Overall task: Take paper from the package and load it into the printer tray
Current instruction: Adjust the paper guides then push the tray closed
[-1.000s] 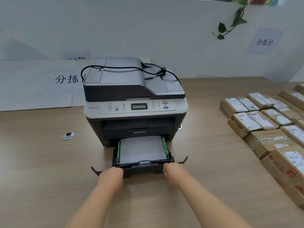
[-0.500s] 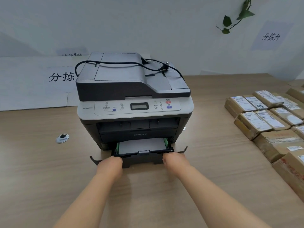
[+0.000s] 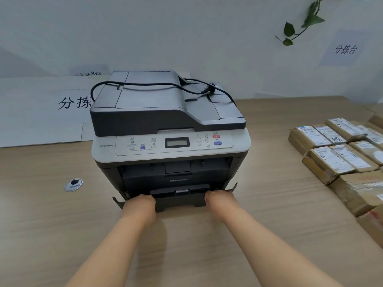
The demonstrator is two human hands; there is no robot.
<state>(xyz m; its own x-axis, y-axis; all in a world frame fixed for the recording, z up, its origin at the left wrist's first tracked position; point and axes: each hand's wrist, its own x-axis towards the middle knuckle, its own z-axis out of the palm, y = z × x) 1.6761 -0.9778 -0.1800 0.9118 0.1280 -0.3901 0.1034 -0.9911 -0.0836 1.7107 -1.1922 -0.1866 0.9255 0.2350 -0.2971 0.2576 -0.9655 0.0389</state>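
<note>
A grey and black printer [image 3: 170, 129] stands on the wooden table [image 3: 51, 235], with a black power cord [image 3: 145, 84] lying across its lid. Its black paper tray [image 3: 180, 200] sits almost fully inside the base, only the front lip showing. The paper in the tray is hidden inside the printer. My left hand [image 3: 139, 207] grips the tray's front at its left corner. My right hand [image 3: 220, 201] grips the front at the right corner. No paper package is in view.
Several brown taped parcels [image 3: 339, 158] with white labels lie in rows on the table's right side. A round metal cable grommet [image 3: 73, 184] is set in the tabletop left of the printer. White sheets with black characters [image 3: 41, 112] lean on the wall behind.
Both hands have pushed the tray into the printer. The white paper stack and green guides, visible one second ago, are now out of sight. The view has moved closer.
</note>
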